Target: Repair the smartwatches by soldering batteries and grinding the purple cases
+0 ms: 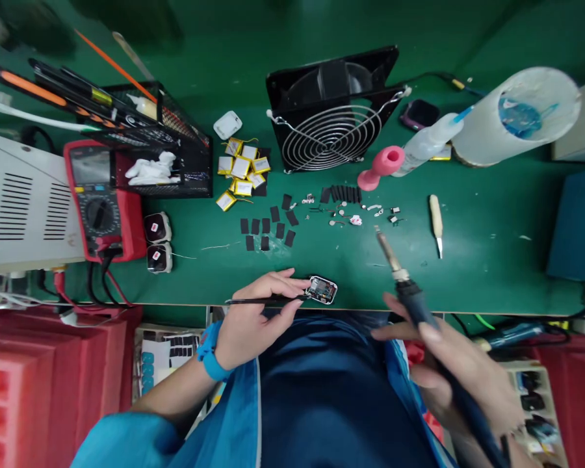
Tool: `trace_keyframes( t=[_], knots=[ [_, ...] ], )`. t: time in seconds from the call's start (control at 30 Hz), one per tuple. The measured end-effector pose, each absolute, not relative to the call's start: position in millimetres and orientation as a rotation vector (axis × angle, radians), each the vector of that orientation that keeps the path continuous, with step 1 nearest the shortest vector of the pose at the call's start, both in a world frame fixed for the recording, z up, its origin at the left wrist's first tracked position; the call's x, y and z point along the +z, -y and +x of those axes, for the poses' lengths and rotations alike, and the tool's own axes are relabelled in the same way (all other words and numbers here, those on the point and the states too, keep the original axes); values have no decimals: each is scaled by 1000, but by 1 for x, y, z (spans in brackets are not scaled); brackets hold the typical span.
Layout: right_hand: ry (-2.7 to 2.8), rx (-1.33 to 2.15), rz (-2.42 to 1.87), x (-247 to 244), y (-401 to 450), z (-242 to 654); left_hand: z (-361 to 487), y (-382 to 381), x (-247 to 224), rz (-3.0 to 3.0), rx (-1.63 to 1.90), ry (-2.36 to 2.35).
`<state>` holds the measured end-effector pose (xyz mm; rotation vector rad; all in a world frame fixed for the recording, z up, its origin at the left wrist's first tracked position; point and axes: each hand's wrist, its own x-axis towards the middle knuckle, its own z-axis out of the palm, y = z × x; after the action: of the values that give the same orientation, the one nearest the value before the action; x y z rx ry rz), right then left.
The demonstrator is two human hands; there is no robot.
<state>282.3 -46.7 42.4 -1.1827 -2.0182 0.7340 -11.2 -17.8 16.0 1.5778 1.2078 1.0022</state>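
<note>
My left hand (pixel 260 305) is closed around slim black tweezers (pixel 281 299), whose tips reach a small opened electronic device (pixel 323 290) at the table's front edge. The device has a white rim, and a circuit board shows inside it. In my right hand (pixel 463 364) is a soldering iron (pixel 412 299), slightly blurred. Its tip points up and away, over the table to the right of the device and apart from it. Beyond my left hand lie several black rectangular pads (pixel 266 226). Small loose parts (pixel 355 220) are scattered farther back.
A black fan (pixel 329 123) stands at the back, left of a pink holder (pixel 380 168) and a white bottle (pixel 426 146). Yellow-edged battery cells (pixel 240 168) are piled left of it. A red multimeter (pixel 102 208) stands left; a light-handled blade tool (pixel 435 218) lies right.
</note>
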Motion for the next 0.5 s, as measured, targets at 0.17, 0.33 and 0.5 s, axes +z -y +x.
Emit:
trace_keyframes(
  t=[0.17,0.33,0.5],
  knots=[
    [2070,797,-956,24,35,246,-11,17,15,1600,1006,-1191],
    [2119,714,-939,11,30,230,-10,17,14,1585,1026,-1177],
    [2138,655,-929,6,29,228,-11,16,16,1616,998,-1182]
  ],
)
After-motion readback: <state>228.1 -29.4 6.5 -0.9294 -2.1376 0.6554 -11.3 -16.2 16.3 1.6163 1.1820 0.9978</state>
